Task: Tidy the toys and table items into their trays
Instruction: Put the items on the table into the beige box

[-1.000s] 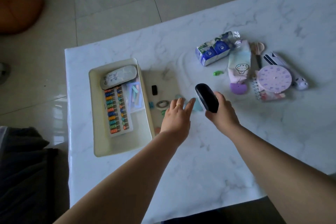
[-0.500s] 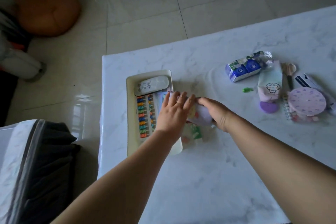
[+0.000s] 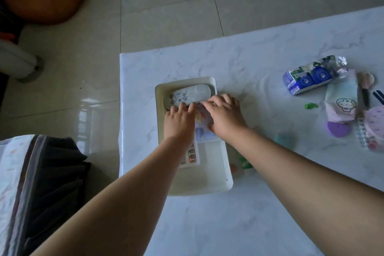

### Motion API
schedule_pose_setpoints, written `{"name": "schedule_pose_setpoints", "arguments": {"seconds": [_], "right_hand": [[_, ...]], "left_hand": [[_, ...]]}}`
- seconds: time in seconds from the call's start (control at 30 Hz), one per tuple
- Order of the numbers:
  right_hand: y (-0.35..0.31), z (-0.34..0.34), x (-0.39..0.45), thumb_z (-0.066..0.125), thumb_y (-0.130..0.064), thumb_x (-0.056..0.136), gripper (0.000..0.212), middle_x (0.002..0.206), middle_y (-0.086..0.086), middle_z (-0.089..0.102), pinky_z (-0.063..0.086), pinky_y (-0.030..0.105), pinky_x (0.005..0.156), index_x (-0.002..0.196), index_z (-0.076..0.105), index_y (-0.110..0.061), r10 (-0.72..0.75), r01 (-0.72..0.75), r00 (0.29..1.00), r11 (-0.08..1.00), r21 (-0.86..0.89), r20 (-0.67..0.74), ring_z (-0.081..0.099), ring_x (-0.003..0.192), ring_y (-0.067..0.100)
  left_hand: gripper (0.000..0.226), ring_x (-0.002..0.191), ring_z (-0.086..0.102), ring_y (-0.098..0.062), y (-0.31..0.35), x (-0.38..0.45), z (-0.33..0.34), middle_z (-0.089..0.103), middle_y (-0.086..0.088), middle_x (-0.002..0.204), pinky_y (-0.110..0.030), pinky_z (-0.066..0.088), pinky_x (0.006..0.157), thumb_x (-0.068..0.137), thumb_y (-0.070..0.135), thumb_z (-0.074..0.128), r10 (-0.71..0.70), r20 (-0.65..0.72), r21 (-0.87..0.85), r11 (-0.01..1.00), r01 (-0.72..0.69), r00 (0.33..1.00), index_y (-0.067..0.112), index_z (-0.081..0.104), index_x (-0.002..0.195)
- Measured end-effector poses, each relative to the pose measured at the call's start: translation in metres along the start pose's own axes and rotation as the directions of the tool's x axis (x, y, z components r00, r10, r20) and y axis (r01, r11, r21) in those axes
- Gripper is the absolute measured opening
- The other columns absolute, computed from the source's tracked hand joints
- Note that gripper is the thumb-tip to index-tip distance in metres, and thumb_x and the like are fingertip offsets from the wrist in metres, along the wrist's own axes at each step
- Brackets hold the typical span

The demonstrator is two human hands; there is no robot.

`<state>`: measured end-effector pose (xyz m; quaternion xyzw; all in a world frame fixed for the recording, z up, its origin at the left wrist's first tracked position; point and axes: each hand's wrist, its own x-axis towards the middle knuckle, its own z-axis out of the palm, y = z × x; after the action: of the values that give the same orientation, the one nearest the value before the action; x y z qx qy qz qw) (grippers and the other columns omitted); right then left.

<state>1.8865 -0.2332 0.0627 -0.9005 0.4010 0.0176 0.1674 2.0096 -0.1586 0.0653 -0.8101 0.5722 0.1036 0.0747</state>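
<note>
1. Tray (image 3: 220, 187) sits near the left edge of the white table (image 3: 228, 224).
2. At the far end of the tray lies a white case (image 3: 191, 94) with dark writing on it.
3. Both hands are inside the tray, just below the case.
4. The left hand (image 3: 179, 121) lies flat with its fingers straight. The fingertips reach the near edge of the case.
5. Under the left arm a strip with colored beads (image 3: 191, 157) peeks out.
6. The right hand (image 3: 225, 116) has its fingers bent down onto a small clear box (image 3: 204, 133) in the tray. I cannot tell if it holds the box or only presses on it.
7. The two hands touch at the fingertips.
8. On the table just right of the tray lie small green and orange bits (image 3: 242, 165) and a teal blob (image 3: 283, 140).
9. Far off to the right is a blue tissue pack (image 3: 307, 78). Next to it are a bunny pouch (image 3: 341, 102), a purple heart (image 3: 337, 130), a green bit (image 3: 311, 106) and a pink notebook (image 3: 374, 131).
</note>
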Motion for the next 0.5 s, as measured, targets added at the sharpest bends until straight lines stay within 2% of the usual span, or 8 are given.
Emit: {"name": "schedule_pose_setpoints", "arguments": {"seconds": [0.1,0.17,0.27,0.33,0.43,0.5], "right_hand": [[0.003,0.016,0.011,0.068,-0.022,0.071,0.058,0.124,-0.002,0.054,0.028,0.037,0.095,0.128,0.055,-0.024,0.017,-0.018,0.999,1.0,-0.021,-0.046,0.042,0.12,0.028],[0.006,0.026,0.013,0.066,-0.016,0.067,0.056,0.117,0.0,0.061,0.035,0.039,0.093,0.122,0.061,-0.02,0.004,-0.005,0.995,1.0,-0.012,-0.103,0.049,0.115,0.03],[0.009,0.033,0.01,0.054,-0.006,0.065,0.056,0.113,0.002,0.065,0.046,0.04,0.088,0.119,0.065,-0.016,-0.002,0.023,0.977,0.995,0.097,-0.211,0.055,0.108,0.031],[0.014,0.034,0.005,0.054,0.001,0.068,0.059,0.116,0.004,0.062,0.047,0.04,0.089,0.124,0.062,-0.015,0.02,0.033,0.959,0.983,0.182,-0.281,0.055,0.106,0.03],[0.031,0.033,-0.007,0.054,0.004,0.071,0.056,0.113,0.009,0.058,0.047,0.038,0.091,0.124,0.06,-0.014,0.169,-0.07,0.928,0.954,0.29,-0.332,0.054,0.103,0.03],[0.049,0.036,-0.018,0.055,0.004,0.072,0.054,0.11,0.013,0.058,0.046,0.04,0.088,0.123,0.06,-0.014,0.309,-0.203,0.899,0.922,0.329,-0.31,0.053,0.1,0.034]], "left_hand": [[0.069,0.125,0.041,-0.034,-0.003,0.017,0.007,0.038,-0.011,0.137,-0.039,0.04,0.096,0.081,0.009,0.058,-0.017,0.055,-0.013,1.0,0.018,0.998,0.024,0.03,0.143],[0.069,0.126,0.037,-0.033,-0.006,0.023,0.012,0.035,-0.012,0.139,-0.039,0.041,0.093,0.082,0.013,0.062,-0.028,0.08,0.0,1.0,0.028,0.996,0.026,0.03,0.142],[0.074,0.125,0.037,-0.032,-0.014,0.027,0.019,0.034,-0.011,0.138,-0.038,0.041,0.089,0.08,0.016,0.065,-0.031,0.081,0.072,0.997,0.026,0.996,0.027,0.027,0.142],[0.075,0.126,0.037,-0.032,-0.017,0.027,0.023,0.033,-0.012,0.14,-0.038,0.041,0.09,0.081,0.018,0.064,-0.043,0.072,0.065,0.997,0.038,0.997,0.027,0.024,0.144],[0.075,0.126,0.036,-0.031,-0.009,0.023,0.021,0.033,-0.013,0.142,-0.038,0.041,0.093,0.083,0.041,0.066,-0.017,0.058,0.009,1.0,0.017,0.998,0.024,0.026,0.144],[0.066,0.124,0.039,-0.031,0.003,0.021,0.015,0.039,-0.013,0.138,-0.038,0.042,0.092,0.086,0.046,0.061,0.05,-0.005,-0.037,0.998,-0.05,0.999,0.021,0.033,0.14]]}}
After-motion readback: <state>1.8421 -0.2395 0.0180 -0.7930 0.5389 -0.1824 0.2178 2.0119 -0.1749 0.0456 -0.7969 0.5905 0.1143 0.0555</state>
